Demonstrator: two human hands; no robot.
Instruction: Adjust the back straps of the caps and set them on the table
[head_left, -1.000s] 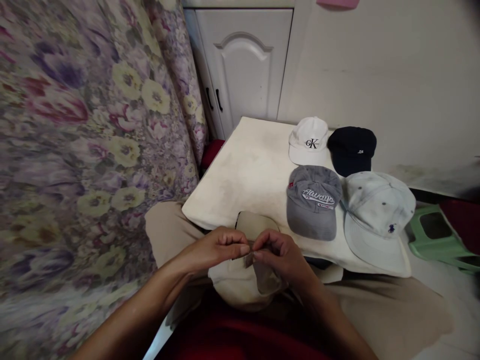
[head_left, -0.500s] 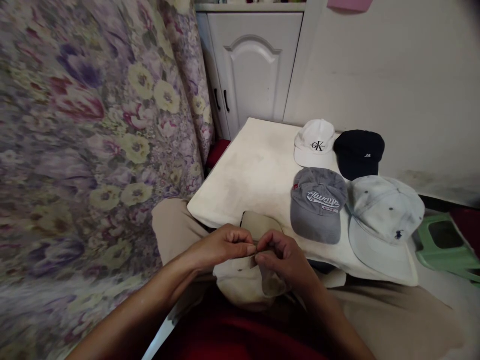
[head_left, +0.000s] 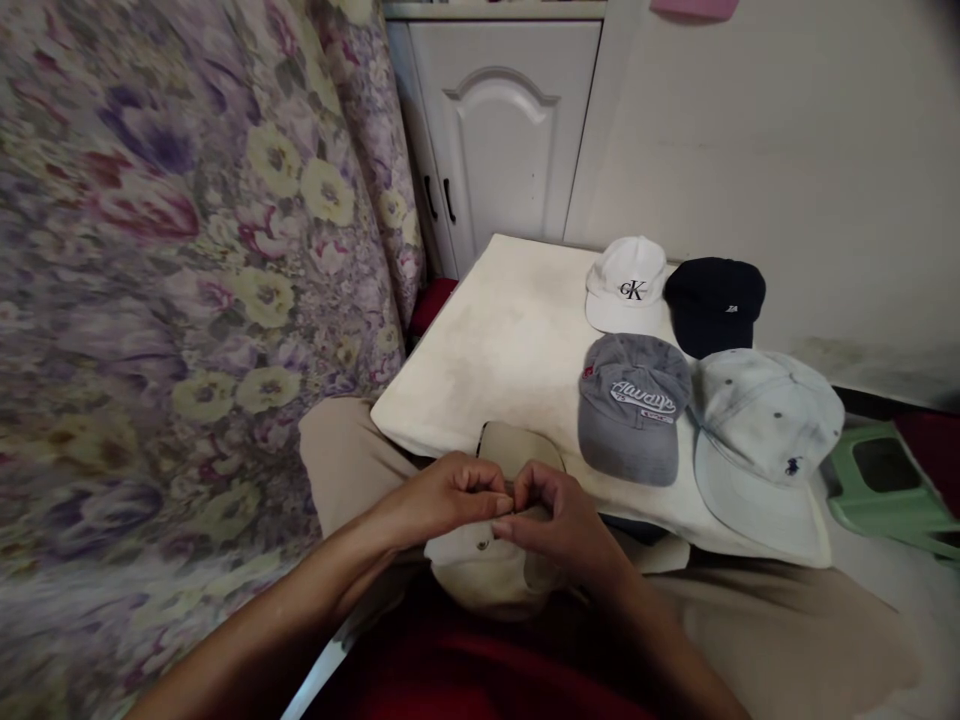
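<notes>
A beige cap [head_left: 480, 570] rests in my lap against the near edge of a low white table [head_left: 495, 340]. My left hand [head_left: 442, 495] and my right hand [head_left: 559, 515] meet over it, fingertips pinched together on the cap's back strap. The strap itself is mostly hidden by my fingers. The cap's brim [head_left: 517, 448] points away from me, onto the table edge.
Several caps lie on the table's right side: a white one [head_left: 626, 283], a navy one [head_left: 716, 300], a grey one [head_left: 634, 405] and a pale denim one [head_left: 765, 435]. A floral cloth [head_left: 187, 280] hangs at left. A white cabinet [head_left: 499, 130] stands behind; a green stool [head_left: 885, 480] at right.
My fingertips have closed tighter together on the strap, and my right hand has dropped slightly. The view shifted a little.
</notes>
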